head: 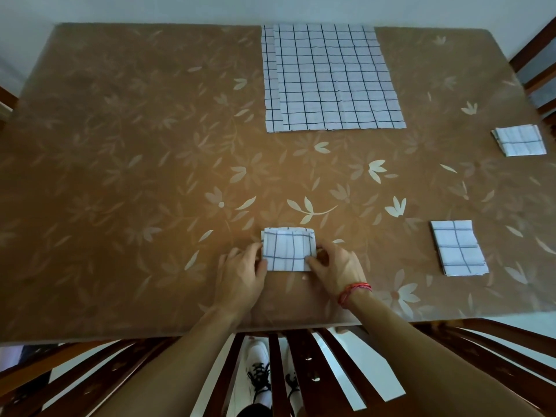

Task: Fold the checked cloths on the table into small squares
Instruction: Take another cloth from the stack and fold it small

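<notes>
Right now the small cloth (288,251) lies on the bench (120,176) just in front of me, close to the near edge, already folded down to a compact, nearly square packet. My left hand (240,269) pinches its left edge, thumb at the near corner. My right hand (334,266), the one with the red wristband (355,291), grips the right edge, thumb pressed on top and fingers curled in beside it. I hold both sides at once, I think, so the layers stay lined up and the creases set flat; one back layer pokes out a little along the far edge.

The flat cloths (331,76) wait in an overlapping stack at the far side, well apart from my work, leaving me room to fold. Two finished squares sit off to my right, the near square (458,248) and the far square (519,139), out of the way. By my reckoning this packet needs squaring up, then joins them. The slatted chair (301,371) stands between me and the bench.
</notes>
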Motion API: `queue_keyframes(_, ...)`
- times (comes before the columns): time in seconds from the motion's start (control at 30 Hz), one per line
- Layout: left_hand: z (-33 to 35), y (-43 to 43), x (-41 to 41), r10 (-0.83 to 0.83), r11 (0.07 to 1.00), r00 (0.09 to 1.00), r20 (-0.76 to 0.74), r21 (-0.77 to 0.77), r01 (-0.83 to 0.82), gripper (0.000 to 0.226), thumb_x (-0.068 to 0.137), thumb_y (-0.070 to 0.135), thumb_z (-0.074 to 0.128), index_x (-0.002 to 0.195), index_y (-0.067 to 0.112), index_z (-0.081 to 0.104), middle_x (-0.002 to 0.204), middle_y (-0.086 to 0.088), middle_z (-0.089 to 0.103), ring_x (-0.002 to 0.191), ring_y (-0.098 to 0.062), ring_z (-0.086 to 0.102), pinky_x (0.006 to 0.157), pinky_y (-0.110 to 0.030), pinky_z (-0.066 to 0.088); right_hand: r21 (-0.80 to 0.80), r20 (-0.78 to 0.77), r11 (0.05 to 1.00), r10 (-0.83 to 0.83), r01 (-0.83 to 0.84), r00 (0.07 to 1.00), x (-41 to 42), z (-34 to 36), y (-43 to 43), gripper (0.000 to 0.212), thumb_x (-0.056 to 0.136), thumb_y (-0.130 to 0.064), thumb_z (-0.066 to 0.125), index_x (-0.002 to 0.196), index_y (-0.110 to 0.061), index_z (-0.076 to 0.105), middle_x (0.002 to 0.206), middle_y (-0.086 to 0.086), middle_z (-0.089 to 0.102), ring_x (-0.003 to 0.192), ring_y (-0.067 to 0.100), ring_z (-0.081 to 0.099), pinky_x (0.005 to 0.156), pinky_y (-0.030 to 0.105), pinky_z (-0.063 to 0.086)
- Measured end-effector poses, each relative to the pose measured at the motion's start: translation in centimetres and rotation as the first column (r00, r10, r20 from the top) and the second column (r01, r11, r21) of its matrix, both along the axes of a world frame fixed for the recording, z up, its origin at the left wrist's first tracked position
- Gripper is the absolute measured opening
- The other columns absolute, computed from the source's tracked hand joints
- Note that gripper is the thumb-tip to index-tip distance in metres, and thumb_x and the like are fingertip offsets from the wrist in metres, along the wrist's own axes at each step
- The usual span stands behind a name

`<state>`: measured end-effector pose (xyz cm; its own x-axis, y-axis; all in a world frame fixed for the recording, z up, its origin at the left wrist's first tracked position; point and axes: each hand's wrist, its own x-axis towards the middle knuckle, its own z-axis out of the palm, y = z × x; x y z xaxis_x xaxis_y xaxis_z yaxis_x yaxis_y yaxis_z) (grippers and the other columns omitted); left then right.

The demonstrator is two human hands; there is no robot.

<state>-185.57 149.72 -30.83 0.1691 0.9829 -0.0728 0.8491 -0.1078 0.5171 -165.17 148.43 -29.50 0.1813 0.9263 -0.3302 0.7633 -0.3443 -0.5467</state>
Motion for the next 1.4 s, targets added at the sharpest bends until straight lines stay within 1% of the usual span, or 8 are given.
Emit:
queue_keyframes(0.27, -1.0, 0.7, -0.1, -0.077, 0.995, 0.988, -0.132, 0.052, 0.085, 0.039, 0.089, 0.024, 0.052, 0.127, 0.015, 0.054, 0.099, 0.004, 0.063, 0.093, -0.019, 0.052, 0.086, -0.036, 0.041, -0.035, -0.013, 0.999, -0.002, 0.002, 1.000, -0.1, -0.4, 1.5, 0.024, 0.085, -0.035, 0.059, 0.109, -0.035, 0.060, 0.074, -0.011, 0.056, 0.085, 0.018, 0.055, 0.072, 0.034, 0.051)
queue_keyframes(0.33, -1.0, 0.7, -0.1, -0.122, 0.982, 0.980, -0.158, 0.125, 0.143, 0.046, 0.085, 0.020, 0.052, 0.131, 0.011, 0.052, 0.117, -0.001, 0.057, 0.105, -0.021, 0.051, 0.087, -0.035, 0.044, -0.056, -0.017, 0.998, -0.012, 0.011, 1.000, -0.1, -0.5, 1.7, 0.028, 0.084, -0.037, 0.060, 0.112, -0.037, 0.057, 0.075, -0.009, 0.056, 0.087, 0.018, 0.055, 0.074, 0.036, 0.052)
queue_keyframes(0.5, -2.3, 1.3, -0.6, -0.310, 0.931, 0.907, -0.285, 0.103, 0.350, 0.049, 0.097, 0.020, 0.040, 0.144, 0.007, 0.042, 0.155, -0.008, 0.035, 0.145, -0.021, 0.026, 0.114, -0.042, 0.031, -0.093, -0.017, 0.995, -0.023, 0.021, 1.000, 0.0, -0.7, 2.0, 0.038, 0.083, -0.035, 0.059, 0.119, -0.041, 0.048, 0.079, -0.003, 0.060, 0.084, 0.019, 0.057, 0.074, 0.038, 0.052)
queue_keyframes(0.63, -3.0, 1.2, -1.0, -0.328, 0.934, 0.883, -0.336, 0.025, 0.356, 0.052, 0.099, 0.025, 0.028, 0.148, 0.009, 0.036, 0.158, -0.006, 0.027, 0.148, -0.019, 0.018, 0.117, -0.043, 0.026, -0.023, 0.080, 0.999, 0.028, -0.027, 0.996, -0.4, -0.2, 2.0, 0.046, 0.083, -0.033, 0.058, 0.126, -0.035, 0.044, 0.092, -0.007, 0.053, 0.087, 0.021, 0.056, 0.070, 0.038, 0.052)
queue_keyframes(0.77, -3.3, 1.1, -0.9, -0.328, 0.935, 0.879, -0.347, 0.016, 0.355, 0.054, 0.099, 0.022, 0.023, 0.150, 0.007, 0.030, 0.160, -0.007, 0.023, 0.149, -0.018, 0.012, 0.119, -0.041, 0.020, 0.303, 0.281, 0.904, 0.217, -0.301, 0.935, -2.7, -0.6, 1.9, 0.049, 0.084, -0.027, 0.056, 0.131, -0.015, 0.050, 0.121, 0.008, 0.050, 0.104, 0.028, 0.052, 0.085, 0.041, 0.050)
queue_keyframes(0.87, -3.5, 0.9, -0.9, -0.327, 0.936, 0.882, -0.340, 0.012, 0.351, 0.055, 0.099, 0.023, 0.018, 0.150, 0.005, 0.028, 0.159, -0.009, 0.024, 0.149, -0.018, 0.013, 0.118, -0.039, 0.015, 0.255, 0.308, 0.811, 0.448, -0.527, 0.839, -5.4, -1.9, 1.7, 0.055, 0.093, -0.022, 0.029, 0.145, -0.006, 0.037, 0.151, 0.013, 0.035, 0.140, 0.032, 0.033, 0.112, 0.043, 0.034)
queue_keyframes(1.0, -3.6, 0.7, -1.3, -0.367, 0.918, 0.872, -0.323, 0.027, 0.396, 0.056, 0.099, 0.022, 0.026, 0.151, 0.003, 0.026, 0.159, -0.010, 0.022, 0.149, -0.019, 0.012, 0.118, -0.040, 0.017, 0.149, 0.268, 0.808, 0.522, -0.570, 0.810, -6.5, -4.4, 1.3, 0.058, 0.097, -0.023, 0.014, 0.152, -0.005, 0.016, 0.160, 0.008, 0.013, 0.148, 0.023, 0.008, 0.120, 0.042, 0.017)
queue_keyframes(1.4, -3.5, 1.0, -1.4, -0.389, 0.911, 0.846, -0.363, -0.013, 0.413, 0.058, 0.097, 0.023, 0.019, 0.151, 0.002, 0.026, 0.159, -0.013, 0.020, 0.149, -0.022, 0.013, 0.118, -0.041, 0.017, 0.079, 0.430, 0.830, 0.471, -0.552, 0.770, -4.6, -4.8, 0.8, 0.056, 0.100, -0.030, 0.021, 0.149, -0.003, 0.028, 0.157, 0.012, 0.024, 0.146, 0.025, 0.020, 0.117, 0.043, 0.023)
